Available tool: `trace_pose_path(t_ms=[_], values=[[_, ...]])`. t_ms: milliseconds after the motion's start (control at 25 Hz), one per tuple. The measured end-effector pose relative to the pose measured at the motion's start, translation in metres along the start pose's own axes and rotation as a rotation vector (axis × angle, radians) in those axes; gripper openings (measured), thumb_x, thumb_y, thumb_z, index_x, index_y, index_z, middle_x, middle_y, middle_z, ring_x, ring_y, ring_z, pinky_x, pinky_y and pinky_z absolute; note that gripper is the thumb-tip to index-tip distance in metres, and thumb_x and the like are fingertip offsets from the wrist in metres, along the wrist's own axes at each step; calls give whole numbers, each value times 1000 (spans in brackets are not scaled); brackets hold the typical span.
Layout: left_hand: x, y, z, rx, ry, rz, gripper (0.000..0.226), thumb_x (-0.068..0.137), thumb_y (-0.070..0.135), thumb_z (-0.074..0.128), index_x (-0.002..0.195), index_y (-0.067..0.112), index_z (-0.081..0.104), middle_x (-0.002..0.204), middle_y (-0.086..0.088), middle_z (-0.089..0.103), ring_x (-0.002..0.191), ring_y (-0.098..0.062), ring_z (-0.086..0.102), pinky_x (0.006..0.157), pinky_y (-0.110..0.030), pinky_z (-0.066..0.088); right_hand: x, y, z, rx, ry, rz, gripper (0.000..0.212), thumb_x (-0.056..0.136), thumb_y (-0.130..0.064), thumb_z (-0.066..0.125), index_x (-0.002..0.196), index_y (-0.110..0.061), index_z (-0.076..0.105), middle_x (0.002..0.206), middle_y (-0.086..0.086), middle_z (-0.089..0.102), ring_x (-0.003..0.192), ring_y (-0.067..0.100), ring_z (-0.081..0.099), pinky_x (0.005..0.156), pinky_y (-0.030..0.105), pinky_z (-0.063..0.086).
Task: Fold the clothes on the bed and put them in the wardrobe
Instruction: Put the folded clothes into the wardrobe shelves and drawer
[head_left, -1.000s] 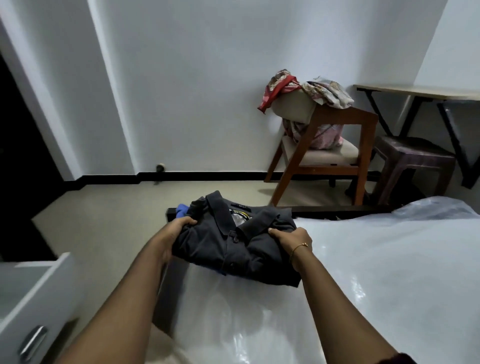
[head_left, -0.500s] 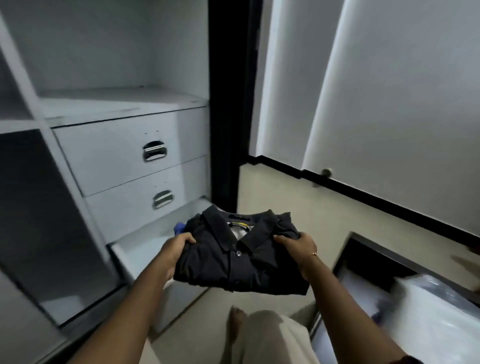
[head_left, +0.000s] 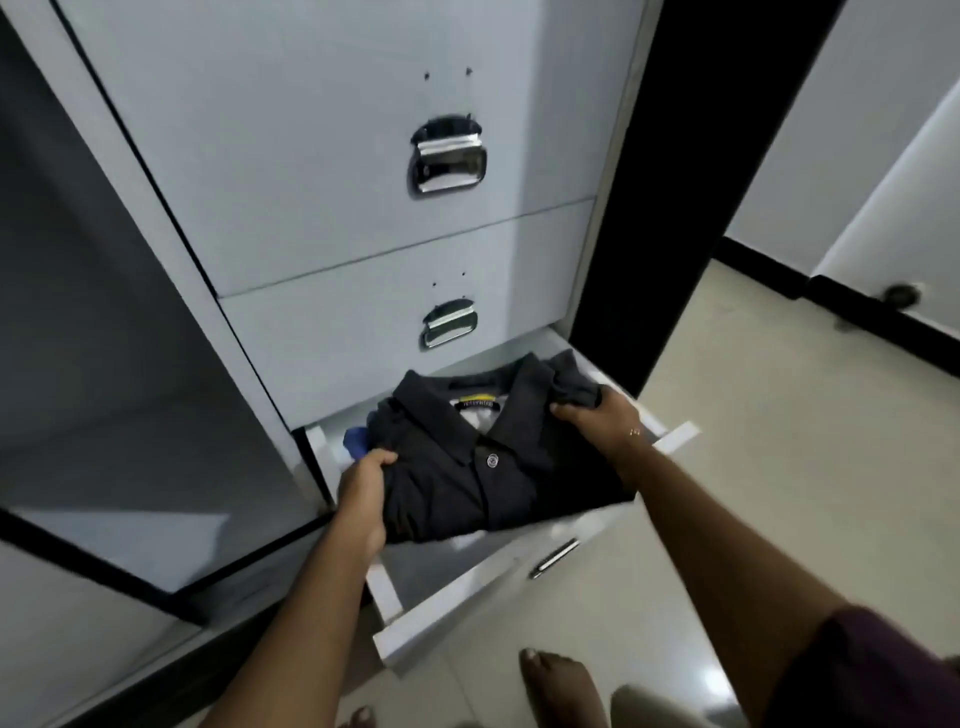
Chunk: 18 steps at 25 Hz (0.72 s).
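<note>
Head view: left hand (head_left: 363, 493) and right hand (head_left: 597, 415) gripping folded dark shirt (head_left: 493, 457) between them, above open bottom drawer (head_left: 467, 587). Risk: uneven release, fold slumping, fabric snagging on drawer front below wrists.
</note>
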<state>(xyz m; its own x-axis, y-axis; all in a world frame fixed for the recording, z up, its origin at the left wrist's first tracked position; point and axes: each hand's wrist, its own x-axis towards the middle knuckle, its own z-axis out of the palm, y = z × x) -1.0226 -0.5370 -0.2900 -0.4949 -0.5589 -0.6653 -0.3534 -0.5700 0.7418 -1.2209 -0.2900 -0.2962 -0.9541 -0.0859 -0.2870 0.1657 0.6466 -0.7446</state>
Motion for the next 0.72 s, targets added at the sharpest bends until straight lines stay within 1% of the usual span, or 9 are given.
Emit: trace_pose_path(t_ms=[120,160,320,400,480,560,600,640,720], values=[[57,-22,15,-22,-21,-77,24,88,21,64,108,14,75,100,-14,78,95,-35,73,90,-49,59,67,2,33,-154,-5,-24,71,99,-54,104,154,-15,83,148,18,88,136,42,81,128,61,73],[72,-33,15,-2,-25,-108,22,89,19,65,108,14,74,101,-13,78,96,-34,73,92,-50,59,82,9,45,-200,-19,3,75,98,-57,104,157,-17,80,150,18,86,138,43,80,129,62,73],[135,-84,2,79,7,-238,18,92,7,70,109,9,73,107,-15,76,97,-34,72,95,-55,57,140,62,105,-253,-180,127,89,100,-44,107,174,-15,65,161,19,77,141,43,77,134,61,71],[169,-105,-6,124,17,-269,27,94,4,69,120,5,71,120,-19,73,94,-34,69,92,-53,56,171,91,141,-341,-282,196,100,100,-44,109,179,-13,58,163,20,77,140,43,80,134,61,71],[210,-130,-10,163,40,-295,36,96,3,63,132,3,67,124,-20,71,93,-33,67,91,-52,54,203,117,174,-498,-376,191,105,101,-48,107,182,-4,56,162,22,78,138,41,83,132,57,71],[211,-137,-5,164,77,-310,38,95,3,57,133,3,66,118,-20,71,95,-36,67,91,-53,54,217,128,188,-576,-413,190,113,102,-49,106,186,-2,46,165,24,75,140,41,82,133,56,71],[200,-132,0,130,82,-298,39,94,3,55,132,3,66,116,-22,72,98,-38,68,91,-53,55,213,124,187,-558,-410,205,115,103,-47,105,188,-3,42,167,25,73,141,43,80,133,56,71],[180,-123,6,89,67,-281,39,94,6,54,132,3,65,118,-21,71,105,-40,68,92,-53,56,209,122,184,-539,-390,218,114,104,-42,104,189,-6,37,168,26,70,144,45,78,135,58,70],[148,-101,22,86,28,-211,47,93,15,60,138,5,59,134,-21,65,123,-40,63,99,-49,53,191,111,177,-559,-339,217,108,110,-32,92,193,-13,26,176,30,62,157,50,67,142,62,63]])
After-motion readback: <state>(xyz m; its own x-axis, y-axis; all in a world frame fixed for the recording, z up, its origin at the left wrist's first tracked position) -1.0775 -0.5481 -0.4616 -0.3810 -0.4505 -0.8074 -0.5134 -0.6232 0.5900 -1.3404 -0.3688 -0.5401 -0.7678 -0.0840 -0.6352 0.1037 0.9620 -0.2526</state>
